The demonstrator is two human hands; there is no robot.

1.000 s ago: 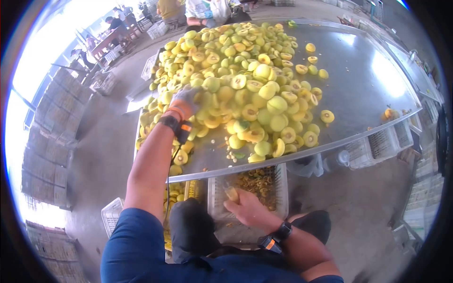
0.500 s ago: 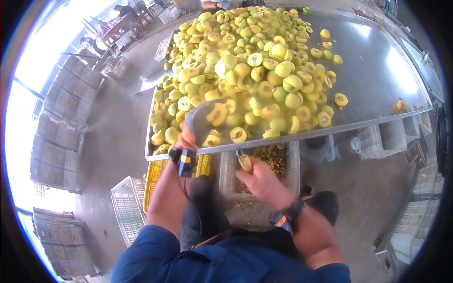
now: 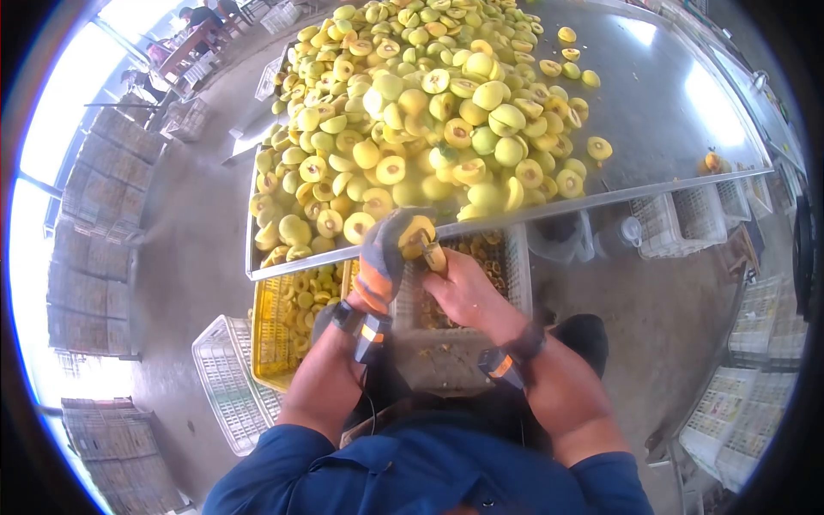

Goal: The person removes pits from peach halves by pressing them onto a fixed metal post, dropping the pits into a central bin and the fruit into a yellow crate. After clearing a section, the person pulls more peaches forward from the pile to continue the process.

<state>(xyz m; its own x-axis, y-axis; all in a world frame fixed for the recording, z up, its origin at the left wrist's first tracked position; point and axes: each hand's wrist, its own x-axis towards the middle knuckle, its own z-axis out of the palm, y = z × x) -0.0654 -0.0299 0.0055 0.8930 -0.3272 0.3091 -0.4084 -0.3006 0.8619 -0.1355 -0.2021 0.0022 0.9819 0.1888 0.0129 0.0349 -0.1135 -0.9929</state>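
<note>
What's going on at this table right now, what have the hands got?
A person sits at a metal table heaped with halved yellow fruit. The gloved left hand holds one fruit half just below the table edge, and the bare right hand presses a small tool against it. A white crate of scraps sits under the hands, with a yellow crate of fruit to its left.
</note>
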